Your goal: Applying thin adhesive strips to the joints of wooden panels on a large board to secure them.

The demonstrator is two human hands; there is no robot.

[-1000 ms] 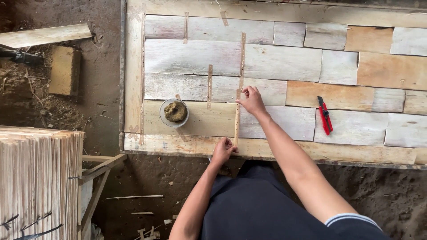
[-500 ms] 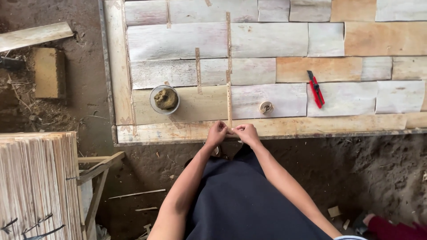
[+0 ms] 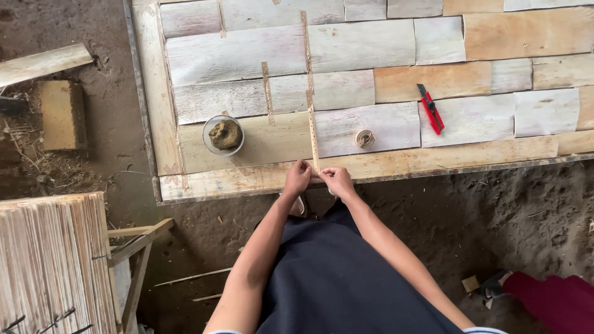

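Observation:
A large panel of pale wood veneer pieces lies flat on the dirt ground. A thin wooden strip runs up a seam from the panel's near edge. My left hand and my right hand meet at the strip's near end, both pinching it at the panel's edge. A small round bowl of brownish paste sits left of the strip. A small roll of tape lies just right of it. Farther right on the panel rests a red utility knife.
A stack of thin wooden strips on a wooden stand is at the lower left. A block of wood and a plank lie on the dirt at the left. A dark red cloth is at the lower right.
My right hand came back from the middle of the panel to the near edge and now meets my left hand on the strip's end. The small roll is uncovered.

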